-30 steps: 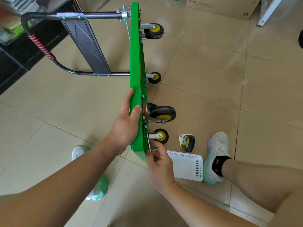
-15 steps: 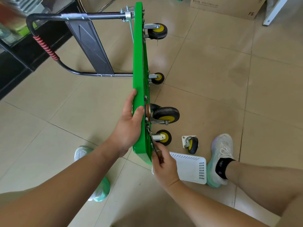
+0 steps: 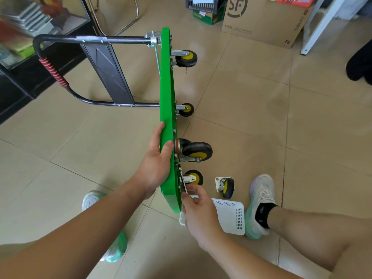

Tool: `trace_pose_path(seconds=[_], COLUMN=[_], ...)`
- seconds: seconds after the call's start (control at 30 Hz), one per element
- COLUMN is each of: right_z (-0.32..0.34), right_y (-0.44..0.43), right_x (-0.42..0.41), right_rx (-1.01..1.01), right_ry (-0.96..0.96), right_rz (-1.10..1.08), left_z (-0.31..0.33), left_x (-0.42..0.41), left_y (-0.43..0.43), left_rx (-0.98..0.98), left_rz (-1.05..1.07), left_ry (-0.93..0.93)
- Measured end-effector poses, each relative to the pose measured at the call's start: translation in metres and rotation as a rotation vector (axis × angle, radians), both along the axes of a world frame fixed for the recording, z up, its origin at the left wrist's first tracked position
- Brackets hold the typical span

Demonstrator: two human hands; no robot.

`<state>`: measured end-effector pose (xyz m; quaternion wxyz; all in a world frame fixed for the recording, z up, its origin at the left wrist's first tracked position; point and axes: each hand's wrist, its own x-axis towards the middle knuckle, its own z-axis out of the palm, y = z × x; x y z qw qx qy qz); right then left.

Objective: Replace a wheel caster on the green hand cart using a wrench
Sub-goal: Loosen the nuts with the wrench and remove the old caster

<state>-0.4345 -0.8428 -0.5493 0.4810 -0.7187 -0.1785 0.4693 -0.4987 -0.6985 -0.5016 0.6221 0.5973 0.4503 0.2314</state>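
Note:
The green hand cart stands on its long edge on the tiled floor, with its wheels pointing right. My left hand grips the platform's upper edge, thumb on the wheel side. My right hand pinches a thin metal wrench set against the mounting plate of the nearest small caster. A larger black-and-yellow caster sits just beyond it. A loose caster lies on the floor to the right, apart from the cart.
A white perforated basket lies on the floor under my right hand. My shoes flank the cart's near end. The cart's black handle lies out to the left. A cardboard box and a white table leg stand at the back right.
My right hand dropped with the wrench half a second ago and has come back up beside the nearest caster. My left hand kept its grip. The view has tilted up.

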Motion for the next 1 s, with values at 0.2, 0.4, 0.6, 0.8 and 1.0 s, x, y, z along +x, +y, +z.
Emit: trace_pose_path(seconds=[0.2,0.4,0.6,0.8,1.0], right_z=[0.009,0.015,0.016,0.001,-0.030], right_y=[0.005,0.015,0.023,0.020,0.003], right_x=[-0.001,-0.003,0.001,0.000,0.003], right_rx=[-0.027,-0.028,-0.033,0.014,0.097], right_ry=[0.121,0.250,0.261,0.136,-0.137], right_rz=[-0.022,-0.050,-0.042,-0.003,0.125], left_z=[-0.001,-0.001,-0.003,-0.003,-0.004], left_x=[0.001,0.001,0.001,0.002,0.002], left_y=[0.001,0.001,0.001,0.001,0.001], left_rx=[0.006,-0.003,0.002,-0.005,-0.016], left_rz=[-0.010,-0.007,0.011,0.016,0.008], left_ry=[-0.005,-0.004,-0.002,0.001,-0.005])
